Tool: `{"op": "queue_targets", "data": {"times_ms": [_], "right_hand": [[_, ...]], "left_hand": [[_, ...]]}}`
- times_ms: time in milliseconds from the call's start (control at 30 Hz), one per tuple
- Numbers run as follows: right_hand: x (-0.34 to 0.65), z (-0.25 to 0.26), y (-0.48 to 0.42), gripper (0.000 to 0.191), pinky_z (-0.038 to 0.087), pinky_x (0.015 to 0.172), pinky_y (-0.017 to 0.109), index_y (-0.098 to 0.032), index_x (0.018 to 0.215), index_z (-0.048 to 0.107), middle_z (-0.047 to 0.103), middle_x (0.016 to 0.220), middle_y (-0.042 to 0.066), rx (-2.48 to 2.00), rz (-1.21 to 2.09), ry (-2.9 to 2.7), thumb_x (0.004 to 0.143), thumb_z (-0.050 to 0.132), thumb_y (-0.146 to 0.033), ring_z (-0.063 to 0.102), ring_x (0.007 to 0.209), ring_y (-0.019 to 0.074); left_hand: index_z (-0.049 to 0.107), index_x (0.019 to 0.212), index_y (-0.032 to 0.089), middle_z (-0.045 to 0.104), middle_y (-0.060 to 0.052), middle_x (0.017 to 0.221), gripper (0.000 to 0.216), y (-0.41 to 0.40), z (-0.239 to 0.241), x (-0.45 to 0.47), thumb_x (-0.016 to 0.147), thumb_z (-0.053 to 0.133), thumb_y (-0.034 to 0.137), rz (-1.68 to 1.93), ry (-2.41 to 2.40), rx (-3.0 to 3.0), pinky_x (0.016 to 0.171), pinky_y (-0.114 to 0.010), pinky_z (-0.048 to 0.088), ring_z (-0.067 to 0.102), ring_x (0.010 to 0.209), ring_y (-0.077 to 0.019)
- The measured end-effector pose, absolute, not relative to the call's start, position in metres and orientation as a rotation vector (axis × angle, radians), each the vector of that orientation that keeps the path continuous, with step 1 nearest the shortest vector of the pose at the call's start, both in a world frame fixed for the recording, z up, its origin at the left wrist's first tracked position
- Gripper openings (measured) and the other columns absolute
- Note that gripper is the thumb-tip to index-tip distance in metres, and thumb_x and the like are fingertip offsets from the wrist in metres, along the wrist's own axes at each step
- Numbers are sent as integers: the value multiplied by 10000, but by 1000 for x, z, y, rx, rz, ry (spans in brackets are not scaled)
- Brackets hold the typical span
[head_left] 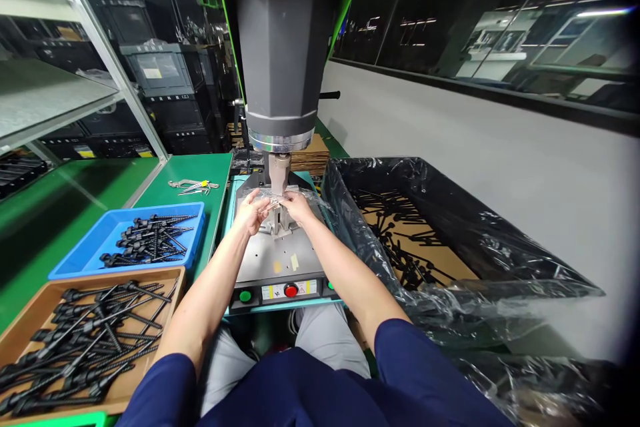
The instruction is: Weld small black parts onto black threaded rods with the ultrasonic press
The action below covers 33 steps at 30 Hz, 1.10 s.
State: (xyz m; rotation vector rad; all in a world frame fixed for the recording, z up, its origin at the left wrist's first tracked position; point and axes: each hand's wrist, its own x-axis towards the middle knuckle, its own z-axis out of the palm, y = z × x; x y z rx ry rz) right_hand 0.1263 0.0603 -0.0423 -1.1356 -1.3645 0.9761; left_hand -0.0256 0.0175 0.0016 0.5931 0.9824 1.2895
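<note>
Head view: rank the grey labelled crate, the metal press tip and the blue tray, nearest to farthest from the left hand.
From the left hand:
1. Metal press tip, just rightward
2. Blue tray, on the left
3. Grey crate, back left

Black glass window band (400, 33): dim, crossed by pale reflections; a bright white light strip (605, 12) glares at upper right.
White painted wall (450, 127): evenly lit, softly shadowed near the short black handle (330, 95).
Crumpled black plastic liner (505, 257): scattered glints.
Polished silver metal ring (281, 141): sharp highlights.
Bare left hand (251, 213), bare right hand (299, 207): bright; fine detail soft.
Right edge: blackened, wide-angle stretch.
</note>
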Motion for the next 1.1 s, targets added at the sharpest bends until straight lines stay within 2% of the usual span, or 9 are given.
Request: {"op": "queue_targets", "data": {"times_ms": [233, 333, 433, 533, 700, 933, 1100], "right_hand": [[118, -57, 59, 216, 466, 776, 300, -188, 811, 696, 704, 836, 25, -1123, 1018, -1172, 671, 706, -352, 610, 813, 193], [124, -63, 62, 301, 483, 715, 297, -208, 875, 673, 704, 892, 33, -1107, 1083, -1049, 706, 641, -456, 623, 810, 192], [140, -58, 76, 325, 487, 661, 301, -213, 848, 627, 691, 909, 47, -1093, 1124, -940, 695, 614, -499, 615, 774, 188], [161, -42, 93, 258, 498, 721, 322, -221, 824, 595, 682, 973, 43, -1042, 1114, -881, 679, 626, -432, 607, 830, 178], [194, -33, 95, 124, 462, 891, 331, -227, 799, 589, 645, 1182, 9, -988, 1081, -811, 693, 563, -285, 557, 1092, 166], [215, -80, 65, 78, 474, 895, 376, -207, 711, 583, 682, 1098, 32, -1121, 1116, -647, 635, 570, -213, 564, 1051, 193], [223, -89, 64, 187, 478, 929, 363, -232, 844, 593, 648, 1148, 21, -1088, 1062, -513, 663, 549, -228, 551, 1088, 172]], "left_hand": [[425, 1421, 210, 672, -8, 754, 859, 14, -7, -23, 655, 794, 86, 1291, 986, 663, 485, -149, 448, 618, 536, -81], [344, 1477, 244, 654, 27, 692, 990, 8, -11, -19, 619, 820, 107, 1282, 943, 728, 525, -173, 468, 617, 530, -89], [234, 1526, 255, 641, 37, 663, 1115, -1, -14, -14, 594, 830, 110, 1260, 910, 815, 507, -183, 454, 615, 522, -106], [127, 1553, 247, 630, 35, 651, 1181, -11, -20, -6, 605, 819, 112, 1244, 896, 863, 486, -187, 432, 608, 516, -116], [49, 1558, 237, 594, 50, 611, 1220, -30, -33, 13, 620, 822, 135, 1234, 878, 901, 486, -202, 426, 604, 524, -135], [-29, 1554, 197, 611, 47, 605, 1259, -42, -47, 26, 623, 815, 128, 1232, 923, 910, 507, -214, 444, 606, 520, -139], [-45, 1553, 178, 616, 48, 596, 1256, -39, -51, 26, 624, 798, 116, 1240, 934, 942, 502, -217, 444, 606, 520, -141]]}}
